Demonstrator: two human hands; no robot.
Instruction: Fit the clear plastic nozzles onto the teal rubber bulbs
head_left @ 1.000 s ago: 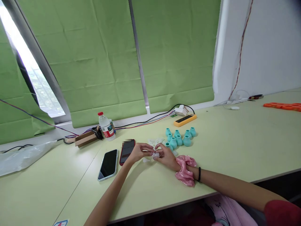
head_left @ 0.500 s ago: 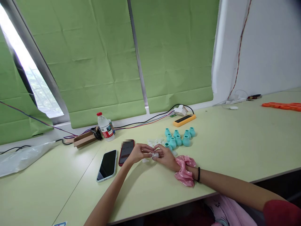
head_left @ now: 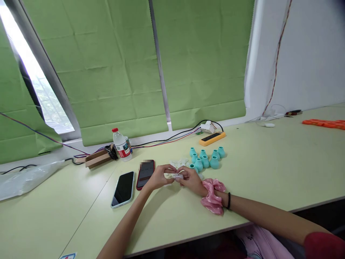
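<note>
A small clear-white plastic piece (head_left: 178,176) is pinched between my two hands, just above the table. My left hand (head_left: 161,177) grips it from the left, thumb and fingertips curved together. From the right, my right hand (head_left: 191,180) has its fingers closed on the same piece; a pink scrunchie (head_left: 212,196) circles that wrist. Several more whitish translucent pieces (head_left: 179,163) lie on the table behind my fingers, partly hidden. Just right of them stand several turquoise bulb-shaped pots (head_left: 205,162) with open necks. The exact kind of the small piece is too fine to make out.
Two phones lie left of my hands, a white-edged phone (head_left: 123,190) and a red-cased phone (head_left: 145,174). Behind are a bottle (head_left: 122,145), a cardboard tray (head_left: 98,159), cables and a yellow power strip (head_left: 212,139). An orange object (head_left: 325,123) lies far right.
The small plastic piece has turned slightly between my fingers, and my fingertips have shifted a little. The rest of the table is the same, with a slight shift of the view.
</note>
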